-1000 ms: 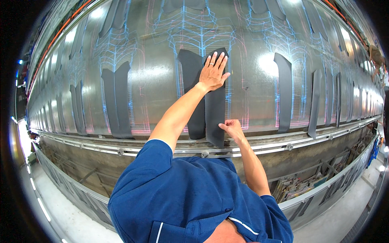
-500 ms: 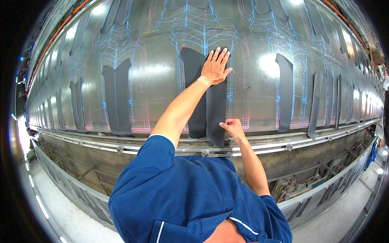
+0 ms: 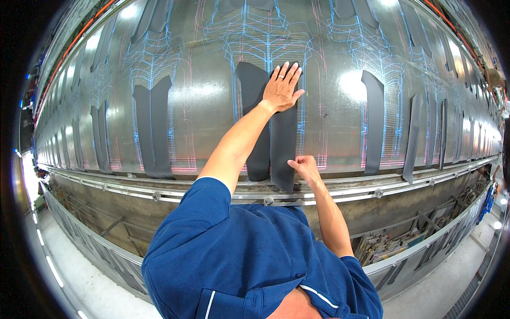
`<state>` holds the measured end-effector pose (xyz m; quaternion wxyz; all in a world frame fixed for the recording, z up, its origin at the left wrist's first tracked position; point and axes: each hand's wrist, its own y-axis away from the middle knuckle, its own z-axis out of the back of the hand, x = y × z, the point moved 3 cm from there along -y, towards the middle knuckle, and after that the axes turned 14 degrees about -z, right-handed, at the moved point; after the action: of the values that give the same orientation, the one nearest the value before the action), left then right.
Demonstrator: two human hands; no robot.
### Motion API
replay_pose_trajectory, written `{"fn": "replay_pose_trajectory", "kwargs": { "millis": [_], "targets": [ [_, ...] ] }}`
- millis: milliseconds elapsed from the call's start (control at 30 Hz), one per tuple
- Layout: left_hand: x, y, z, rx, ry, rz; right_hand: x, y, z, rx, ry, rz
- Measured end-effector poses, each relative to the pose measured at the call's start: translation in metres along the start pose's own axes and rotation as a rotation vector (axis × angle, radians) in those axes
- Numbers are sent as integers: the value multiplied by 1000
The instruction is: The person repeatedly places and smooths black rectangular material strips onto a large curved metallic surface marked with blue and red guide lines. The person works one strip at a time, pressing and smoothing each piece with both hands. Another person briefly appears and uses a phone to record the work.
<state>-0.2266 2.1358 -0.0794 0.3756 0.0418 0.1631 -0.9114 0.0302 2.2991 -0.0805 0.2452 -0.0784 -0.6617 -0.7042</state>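
Two long dark grey fabric panels lie side by side on a shiny metal table marked with blue and pink lines. My left hand (image 3: 284, 89) rests flat, fingers spread, on the upper end of the right fabric panel (image 3: 283, 139). The left fabric panel (image 3: 253, 85) lies beside it, partly covered by my left forearm. Lower down, my right hand (image 3: 305, 168) is closed in a pinch at the right panel's edge, near its bottom end. That bottom end hangs past the table's near edge.
More dark panels lie along the table: a pair (image 3: 153, 127) to the left, a single panel (image 3: 374, 122) and a narrow strip (image 3: 412, 138) to the right. A metal rail (image 3: 345, 195) runs along the near edge. Behind me stands another long table (image 3: 409, 266).
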Motion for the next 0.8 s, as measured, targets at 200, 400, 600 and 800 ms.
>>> {"fn": "replay_pose_trajectory", "kwargs": {
  "millis": [200, 400, 600, 800],
  "targets": [
    [-2, 0, 2, -11, 15, -3, -9, -9, -1, 3, -11, 47],
    [-2, -1, 1, -33, 16, -12, -10, -8, 2, -5, 53, 42],
    [15, 3, 3, -68, 202, -25, 3, 16, 0, -131, 129, 20],
    [0, 48, 21, -7, 122, -155, -18, 32, -10, -185, 84, -8]
  ]
}}
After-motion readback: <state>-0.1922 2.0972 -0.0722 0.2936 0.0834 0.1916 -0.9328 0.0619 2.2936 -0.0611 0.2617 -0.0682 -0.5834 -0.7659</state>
